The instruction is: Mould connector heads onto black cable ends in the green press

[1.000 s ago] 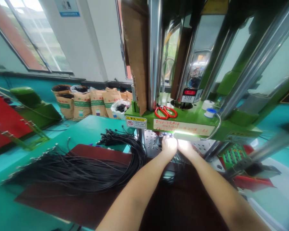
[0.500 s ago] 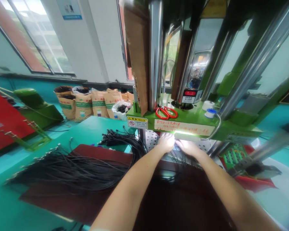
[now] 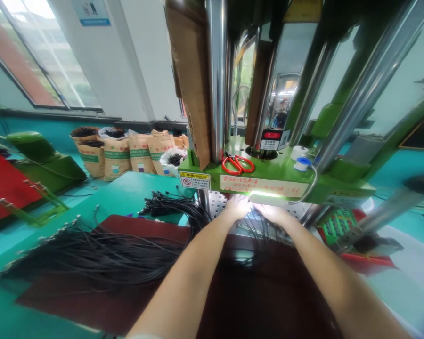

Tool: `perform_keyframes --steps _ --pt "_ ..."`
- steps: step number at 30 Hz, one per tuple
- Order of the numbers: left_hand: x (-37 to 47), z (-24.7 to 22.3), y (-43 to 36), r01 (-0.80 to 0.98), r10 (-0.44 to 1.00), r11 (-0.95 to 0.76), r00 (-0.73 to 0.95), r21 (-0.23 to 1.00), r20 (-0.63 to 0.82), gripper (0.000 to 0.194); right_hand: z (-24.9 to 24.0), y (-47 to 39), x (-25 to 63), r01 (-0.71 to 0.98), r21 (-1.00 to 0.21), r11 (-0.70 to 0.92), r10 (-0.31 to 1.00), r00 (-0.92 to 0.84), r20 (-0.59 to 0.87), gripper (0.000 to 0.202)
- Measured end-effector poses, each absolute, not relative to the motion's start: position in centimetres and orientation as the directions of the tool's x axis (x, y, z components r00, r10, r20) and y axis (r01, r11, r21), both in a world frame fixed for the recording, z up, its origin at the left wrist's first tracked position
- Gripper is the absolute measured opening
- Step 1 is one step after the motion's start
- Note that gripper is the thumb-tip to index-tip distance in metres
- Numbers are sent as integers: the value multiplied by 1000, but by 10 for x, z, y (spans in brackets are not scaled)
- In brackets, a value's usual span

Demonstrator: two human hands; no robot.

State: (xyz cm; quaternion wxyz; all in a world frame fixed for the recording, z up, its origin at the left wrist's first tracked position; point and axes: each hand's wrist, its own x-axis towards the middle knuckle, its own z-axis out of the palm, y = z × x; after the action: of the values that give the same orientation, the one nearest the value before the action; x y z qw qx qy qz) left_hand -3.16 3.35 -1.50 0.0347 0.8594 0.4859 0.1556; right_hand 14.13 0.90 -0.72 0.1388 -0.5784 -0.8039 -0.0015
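Both my hands reach under the front of a green press (image 3: pixel 205 165), close together below its bright lamp (image 3: pixel 268 199). The back of my left hand (image 3: pixel 238 207) shows beside the lamp, but its fingertips are lost in the glare. To its right, my right hand (image 3: pixel 271 213) has its fingers hidden under the lamp. Thin black cables (image 3: pixel 260 228) come out between and below the hands, over the dark brown board (image 3: pixel 254 292). Whether either hand grips them cannot be seen.
A large heap of black cables (image 3: pixel 109 256) covers the left table, with a cable bundle (image 3: pixel 169 205) behind it. Red-handled scissors (image 3: pixel 238 165) and a blue-white spool (image 3: pixel 302 164) rest on the press ledge. Metal columns (image 3: pixel 217 84) rise above. Paper sacks (image 3: pixel 116 157) stand by the wall.
The whole view has shifted slightly, so the press and table appear a little farther left. Both hands stay under the lamp in nearly the same position.
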Motion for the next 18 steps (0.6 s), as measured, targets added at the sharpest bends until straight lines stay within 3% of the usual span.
perform_keyframes --steps 8,18 --pt "-42 -20 24 829 871 -483 420 283 256 42 -17 5 160 926 -156 343 928 -308 209 36" --pt "-32 -15 26 853 895 -438 383 283 229 46 -19 17 158 886 -329 325 916 -210 341 31"
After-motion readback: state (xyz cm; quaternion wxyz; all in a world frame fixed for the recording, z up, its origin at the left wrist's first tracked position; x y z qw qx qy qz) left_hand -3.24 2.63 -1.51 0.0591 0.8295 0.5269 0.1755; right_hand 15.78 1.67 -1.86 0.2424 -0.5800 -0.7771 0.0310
